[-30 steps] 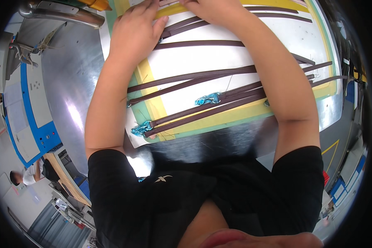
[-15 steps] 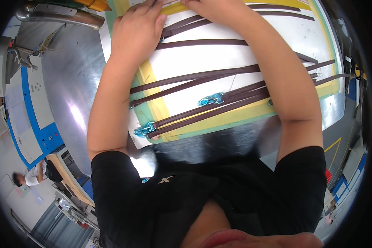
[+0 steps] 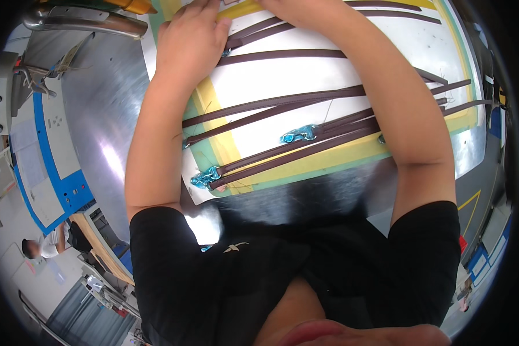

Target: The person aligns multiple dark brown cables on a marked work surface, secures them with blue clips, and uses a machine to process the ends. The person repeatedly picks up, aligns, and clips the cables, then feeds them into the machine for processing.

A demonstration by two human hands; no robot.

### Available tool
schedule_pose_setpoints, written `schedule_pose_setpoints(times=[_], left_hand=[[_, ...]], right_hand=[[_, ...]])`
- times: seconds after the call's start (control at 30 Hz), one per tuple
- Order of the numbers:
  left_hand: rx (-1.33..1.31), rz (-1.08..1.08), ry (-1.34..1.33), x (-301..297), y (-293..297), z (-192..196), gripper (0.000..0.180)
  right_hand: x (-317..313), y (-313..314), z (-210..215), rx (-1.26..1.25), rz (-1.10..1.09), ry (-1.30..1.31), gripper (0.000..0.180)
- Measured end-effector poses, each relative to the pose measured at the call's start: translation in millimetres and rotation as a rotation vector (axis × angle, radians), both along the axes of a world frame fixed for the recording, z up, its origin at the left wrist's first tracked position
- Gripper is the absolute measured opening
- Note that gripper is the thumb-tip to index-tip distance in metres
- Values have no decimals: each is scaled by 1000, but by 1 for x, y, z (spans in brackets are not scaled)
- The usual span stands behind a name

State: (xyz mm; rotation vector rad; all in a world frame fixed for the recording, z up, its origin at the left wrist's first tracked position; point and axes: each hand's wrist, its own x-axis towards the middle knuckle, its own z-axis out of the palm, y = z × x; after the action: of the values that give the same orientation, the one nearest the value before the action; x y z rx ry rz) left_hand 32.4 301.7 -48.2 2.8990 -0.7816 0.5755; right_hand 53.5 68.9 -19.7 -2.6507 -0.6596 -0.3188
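Observation:
My left hand (image 3: 191,43) is at the top left of the white sheet (image 3: 271,74), its fingers bent together and reaching the picture's upper edge. What they hold is cut off. My right hand (image 3: 291,8) lies across from it at the top edge, with its fingers mostly out of view. Close to the left thumb, a dark brown strap (image 3: 259,36) ends in a small metal fitting. More dark brown straps (image 3: 282,55) run across the sheet, some passing under my right forearm. Two buckle-like fittings wrapped in blue film, one in the middle (image 3: 299,134) and one at lower left (image 3: 206,177), sit on strap ends.
Yellow and green tape (image 3: 305,167) borders the sheet on a shiny metal table (image 3: 106,115). A metal tube (image 3: 86,24) juts in at the upper left. Beyond are a blue-and-white machine panel (image 3: 55,155) and a seated person (image 3: 51,242) at lower left.
The view has shifted slightly, moving the straps and table a little in the picture. Both hands stay near the top edge, the left slightly farther up.

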Motion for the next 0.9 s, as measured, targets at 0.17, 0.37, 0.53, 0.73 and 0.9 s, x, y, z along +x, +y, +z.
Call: schedule_pose_setpoints(times=[0.17,0.37,0.53,0.73,0.9], left_hand=[[-44,-41,48,2,3,-1,48],[-44,-34,66,0,2,1,48],[-35,-19,53,-1,0,1,48],[5,3,55,-2,1,0,47],[-37,-12,47,-3,4,-1,48]], right_hand=[[0,4,0,-69,42,-3,30],[1,7,1,-83,48,12,31],[1,7,2,-86,47,31,31],[2,7,3,-101,56,14,30],[5,9,-3,-95,53,-7,30]])
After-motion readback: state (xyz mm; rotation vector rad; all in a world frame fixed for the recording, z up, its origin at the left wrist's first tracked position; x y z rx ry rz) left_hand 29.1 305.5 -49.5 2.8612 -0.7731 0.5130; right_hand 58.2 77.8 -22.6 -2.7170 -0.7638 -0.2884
